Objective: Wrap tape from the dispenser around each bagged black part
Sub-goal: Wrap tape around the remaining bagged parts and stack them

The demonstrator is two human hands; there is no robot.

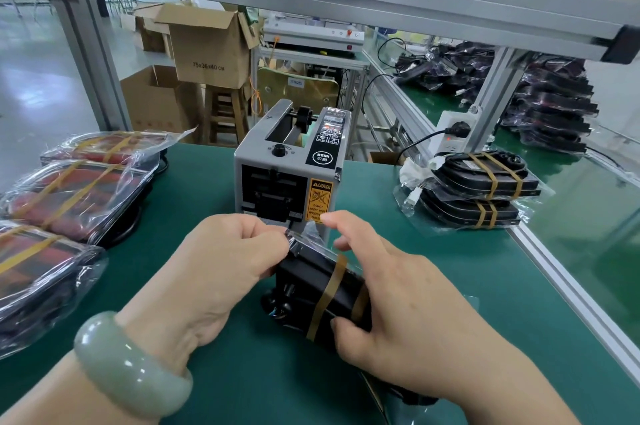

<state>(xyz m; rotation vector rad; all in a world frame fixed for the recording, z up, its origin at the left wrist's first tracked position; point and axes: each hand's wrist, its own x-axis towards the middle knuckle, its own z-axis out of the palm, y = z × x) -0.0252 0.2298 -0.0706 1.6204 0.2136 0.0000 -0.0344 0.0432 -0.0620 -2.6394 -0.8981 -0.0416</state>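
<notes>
Your left hand (pixel 228 261) pinched the bag flap (pixel 294 240), your right hand (pixel 398 289) gripped the bagged black part (pixel 308 282) near the worktop's (pixel 415 223) front edge, before the dispenser (pixel 287 178); you needed that flap folded flat before taping.

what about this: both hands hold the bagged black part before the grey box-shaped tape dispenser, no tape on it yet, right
No: the head view shows two amber tape bands on the bagged black part. The left hand and right hand do hold it before the grey box-shaped tape dispenser.
</notes>
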